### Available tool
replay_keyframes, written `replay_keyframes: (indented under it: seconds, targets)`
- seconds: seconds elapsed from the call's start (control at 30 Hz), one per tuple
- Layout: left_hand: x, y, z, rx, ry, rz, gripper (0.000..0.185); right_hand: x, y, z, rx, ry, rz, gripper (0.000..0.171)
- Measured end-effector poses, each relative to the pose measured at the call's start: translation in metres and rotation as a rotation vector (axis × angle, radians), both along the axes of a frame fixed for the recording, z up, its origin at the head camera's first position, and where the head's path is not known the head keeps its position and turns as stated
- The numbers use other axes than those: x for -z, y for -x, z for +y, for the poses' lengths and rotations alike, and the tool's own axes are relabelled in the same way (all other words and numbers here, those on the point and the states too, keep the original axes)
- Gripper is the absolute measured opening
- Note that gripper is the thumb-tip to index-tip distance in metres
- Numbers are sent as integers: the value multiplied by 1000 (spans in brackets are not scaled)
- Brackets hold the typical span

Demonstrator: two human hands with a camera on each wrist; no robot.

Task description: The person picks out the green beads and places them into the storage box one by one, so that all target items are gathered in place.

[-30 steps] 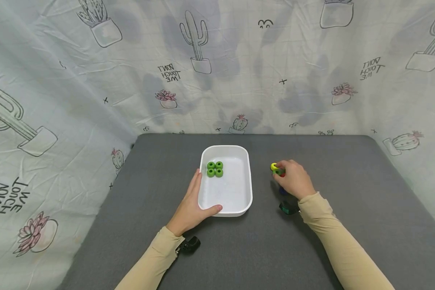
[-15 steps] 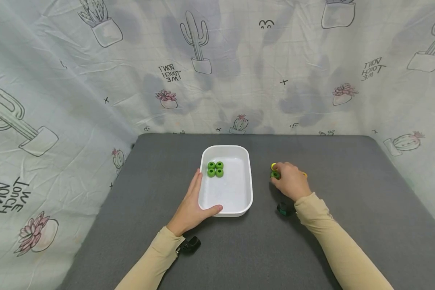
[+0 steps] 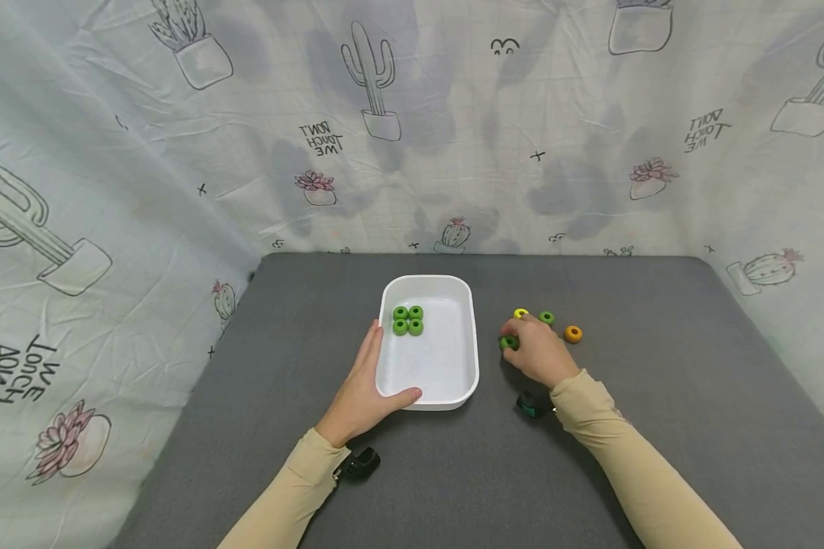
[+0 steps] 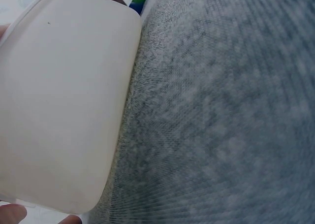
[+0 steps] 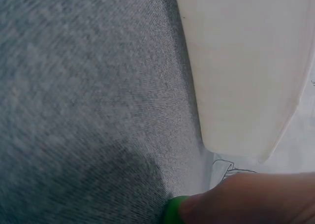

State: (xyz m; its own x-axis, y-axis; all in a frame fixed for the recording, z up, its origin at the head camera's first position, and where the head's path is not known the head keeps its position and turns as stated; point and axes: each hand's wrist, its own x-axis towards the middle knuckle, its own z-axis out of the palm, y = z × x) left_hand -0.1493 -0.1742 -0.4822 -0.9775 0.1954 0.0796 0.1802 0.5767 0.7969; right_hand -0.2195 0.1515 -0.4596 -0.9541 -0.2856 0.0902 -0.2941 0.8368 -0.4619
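A white tray (image 3: pixel 467 358) sits mid-table and holds several green rings (image 3: pixel 408 320) at its far left. My left hand (image 3: pixel 367 385) grips the tray's near left corner, thumb along the front rim; the tray wall (image 4: pixel 64 106) fills the left wrist view. My right hand (image 3: pixel 534 352) is right of the tray, fingers pinching a green ring (image 3: pixel 509 343), whose edge shows under a fingertip (image 5: pixel 173 211) in the right wrist view beside the tray (image 5: pixel 246 61). Behind the hand lie a yellow ring (image 3: pixel 520 313), a green ring (image 3: pixel 546 317) and an orange ring (image 3: pixel 573 334).
Grey cloth covers the table (image 3: pixel 659 427). Cactus-print fabric walls (image 3: pixel 144 191) close in the back and both sides. A dark wrist-camera mount (image 3: pixel 530 404) sits under the right wrist, another (image 3: pixel 360 463) under the left.
My right hand has moved left and nearer, toward the tray, carrying a green ring. This uncovered a green and an orange ring on the table behind it. The left hand stayed put.
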Motion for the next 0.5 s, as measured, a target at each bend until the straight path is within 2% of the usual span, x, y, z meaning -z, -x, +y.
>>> replay_keyframes:
  seconds: [0.33, 0.5]
  targets:
    - [-1, 0, 0, -3, 1, 1, 127, -2, 0, 1, -22, 37, 46, 23]
    - [-1, -1, 1, -4, 4, 0, 126, -8, -2, -1, -41, 75, 60, 25]
